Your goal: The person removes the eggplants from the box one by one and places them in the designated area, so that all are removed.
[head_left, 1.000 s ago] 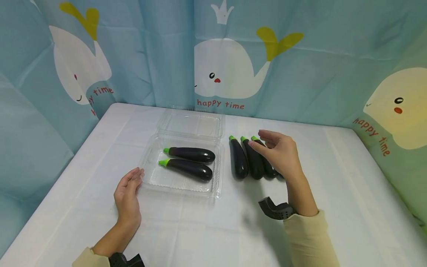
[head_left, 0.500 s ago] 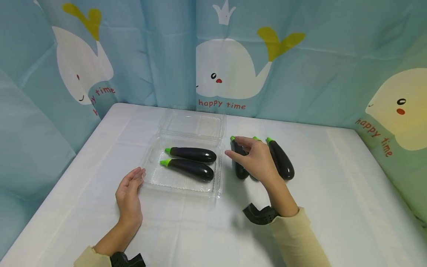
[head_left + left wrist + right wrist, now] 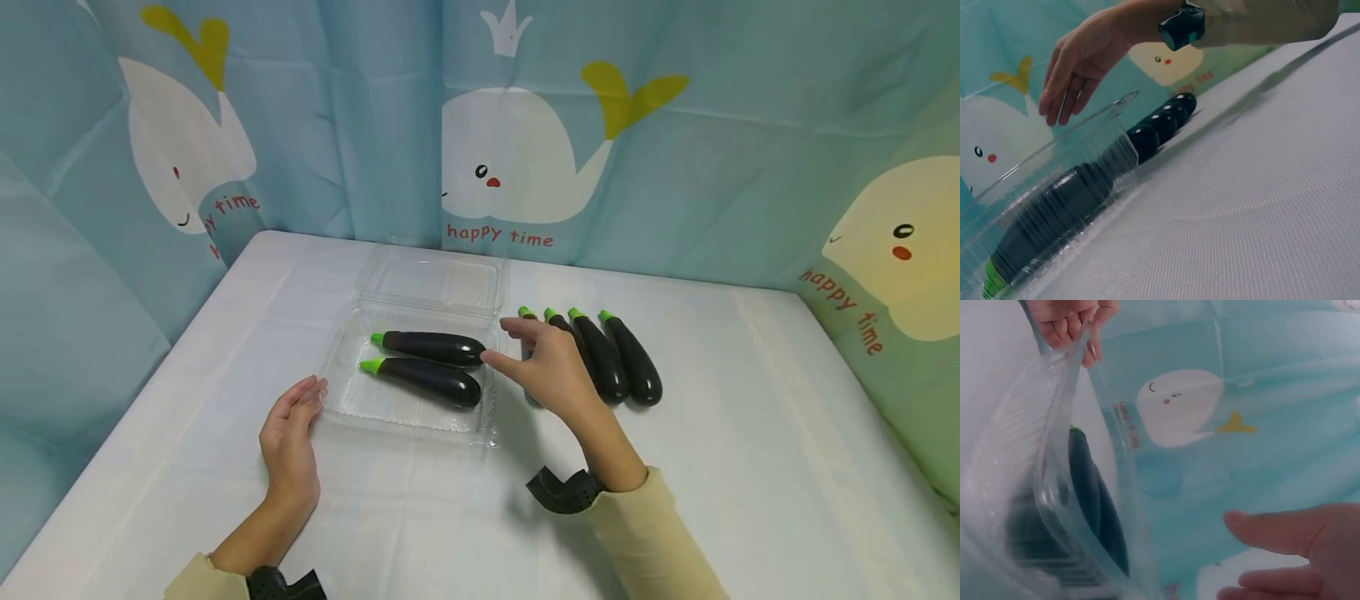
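Two dark eggplants (image 3: 429, 382) with green stems lie side by side in a clear plastic clamshell container (image 3: 360, 408), its lid folded back. At the container's left edge, my left hand (image 3: 288, 442) touches the rim with its fingertips; the right wrist view shows this hand (image 3: 1069, 322) behind the rim. My right hand (image 3: 551, 367) is in the air by the container's right edge, thumb and fingers spread apart with nothing between them. It partly covers the row of several more eggplants (image 3: 632, 362) to the right of the container.
A white cloth covers the table (image 3: 750, 467). Behind it and at both sides hangs a blue-green curtain (image 3: 360, 125) with whale prints. The container's lid (image 3: 431, 279) lies flat towards the back.
My right hand has moved left, from above the far eggplants to beside the container, uncovering the rightmost eggplants. My left hand and the two eggplants in the container stay in place.
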Demonstrator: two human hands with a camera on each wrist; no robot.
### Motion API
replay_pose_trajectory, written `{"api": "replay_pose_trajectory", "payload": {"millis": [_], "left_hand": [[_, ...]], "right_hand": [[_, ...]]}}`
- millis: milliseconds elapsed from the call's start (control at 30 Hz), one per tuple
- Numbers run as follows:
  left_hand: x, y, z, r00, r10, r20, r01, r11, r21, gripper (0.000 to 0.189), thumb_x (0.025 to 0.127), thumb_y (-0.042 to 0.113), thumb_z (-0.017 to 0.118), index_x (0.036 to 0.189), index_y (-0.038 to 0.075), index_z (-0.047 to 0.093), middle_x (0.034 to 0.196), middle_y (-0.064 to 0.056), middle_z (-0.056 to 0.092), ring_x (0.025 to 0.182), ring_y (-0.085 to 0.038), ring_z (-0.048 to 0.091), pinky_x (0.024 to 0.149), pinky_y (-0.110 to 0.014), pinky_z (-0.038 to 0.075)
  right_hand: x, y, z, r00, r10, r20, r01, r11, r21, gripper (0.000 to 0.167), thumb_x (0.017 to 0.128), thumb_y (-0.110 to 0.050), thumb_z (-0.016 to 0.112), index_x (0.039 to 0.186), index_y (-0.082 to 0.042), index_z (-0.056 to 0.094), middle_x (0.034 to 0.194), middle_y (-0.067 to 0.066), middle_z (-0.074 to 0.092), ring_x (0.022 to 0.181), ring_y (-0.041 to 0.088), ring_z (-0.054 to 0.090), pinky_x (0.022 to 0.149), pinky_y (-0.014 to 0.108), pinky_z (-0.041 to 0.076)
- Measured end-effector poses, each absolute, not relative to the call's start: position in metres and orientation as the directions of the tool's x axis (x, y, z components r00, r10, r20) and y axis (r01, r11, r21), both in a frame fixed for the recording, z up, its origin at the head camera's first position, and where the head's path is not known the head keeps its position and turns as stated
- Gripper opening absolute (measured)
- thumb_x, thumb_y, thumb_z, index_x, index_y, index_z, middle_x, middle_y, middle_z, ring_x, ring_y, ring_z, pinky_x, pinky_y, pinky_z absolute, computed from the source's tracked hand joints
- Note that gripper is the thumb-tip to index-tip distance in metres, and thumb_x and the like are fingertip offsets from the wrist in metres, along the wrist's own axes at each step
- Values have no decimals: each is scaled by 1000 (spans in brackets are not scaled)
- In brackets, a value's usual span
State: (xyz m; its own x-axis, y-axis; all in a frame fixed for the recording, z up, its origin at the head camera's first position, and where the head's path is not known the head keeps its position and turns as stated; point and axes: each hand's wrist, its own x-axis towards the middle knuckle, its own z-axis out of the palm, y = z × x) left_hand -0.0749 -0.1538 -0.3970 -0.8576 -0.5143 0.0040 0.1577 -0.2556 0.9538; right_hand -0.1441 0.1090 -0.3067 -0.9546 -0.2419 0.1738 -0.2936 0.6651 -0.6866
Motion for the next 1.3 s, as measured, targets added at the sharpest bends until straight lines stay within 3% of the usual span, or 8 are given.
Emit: {"api": "replay_pose_trajectory", "payload": {"millis": [233, 567, 633, 800, 867, 1033, 1300], "left_hand": [[-74, -153, -396, -859, -512, 5, 158, -256, 954, 29, 91, 0, 40, 116, -9, 51, 110, -6, 62, 105, -12, 54, 89, -18, 40], [-75, -154, -395, -860, -511, 5, 161, -261, 952, 30, 90, -2, 39, 116, -10, 51, 111, -9, 61, 106, -13, 54, 89, -19, 40], [-74, -155, -395, -860, -511, 2, 154, -255, 955, 29, 90, -1, 39, 116, -9, 51, 111, -8, 62, 106, -13, 54, 90, -18, 40], [-74, -155, -395, -861, -509, -1, 150, -255, 955, 29, 91, 0, 40, 116, -8, 52, 109, -5, 62, 106, -13, 54, 90, -18, 39], [-74, -154, -395, -861, -508, 0, 154, -262, 953, 29, 90, -1, 39, 116, -9, 51, 110, -7, 62, 105, -13, 54, 90, -18, 39], [-74, -154, -396, -860, -509, -2, 159, -273, 949, 29, 91, -2, 39, 116, -10, 51, 111, -9, 62, 105, -13, 55, 90, -18, 40], [-75, -154, -396, -862, -507, 3, 154, -255, 955, 30, 91, 1, 41, 117, -10, 50, 111, -8, 62, 106, -13, 54, 91, -19, 39]], "right_hand": [[-144, 96, -321, -930, -333, 154, -347, 664, -662, 52, 77, -29, 74, 119, -1, 60, 117, 10, 61, 104, 32, 57, 84, 39, 47], [-146, 84, -332, -904, -390, 174, -406, 656, -637, 46, 76, -20, 76, 115, 0, 62, 114, 10, 62, 101, 21, 58, 82, 36, 48], [-146, 79, -335, -892, -421, 163, -425, 660, -620, 45, 76, -18, 75, 115, 1, 62, 114, 11, 62, 77, 20, 60, 79, 34, 48], [-145, 69, -340, -873, -458, 171, -471, 694, -545, 45, 76, -19, 75, 115, 0, 62, 114, 11, 62, 80, 20, 61, 81, 33, 48], [-144, 66, -342, -866, -470, 172, -488, 717, -497, 44, 76, -20, 75, 114, -1, 62, 113, 10, 62, 105, 22, 57, 86, 34, 47], [-145, 62, -347, -852, -495, 172, -519, 752, -406, 44, 76, -21, 76, 112, -1, 63, 109, 12, 63, 105, 25, 57, 88, 35, 45], [-147, 59, -352, -846, -508, 161, -530, 773, -350, 42, 76, -20, 75, 111, 1, 63, 108, 13, 64, 102, 26, 58, 86, 36, 46]]}}
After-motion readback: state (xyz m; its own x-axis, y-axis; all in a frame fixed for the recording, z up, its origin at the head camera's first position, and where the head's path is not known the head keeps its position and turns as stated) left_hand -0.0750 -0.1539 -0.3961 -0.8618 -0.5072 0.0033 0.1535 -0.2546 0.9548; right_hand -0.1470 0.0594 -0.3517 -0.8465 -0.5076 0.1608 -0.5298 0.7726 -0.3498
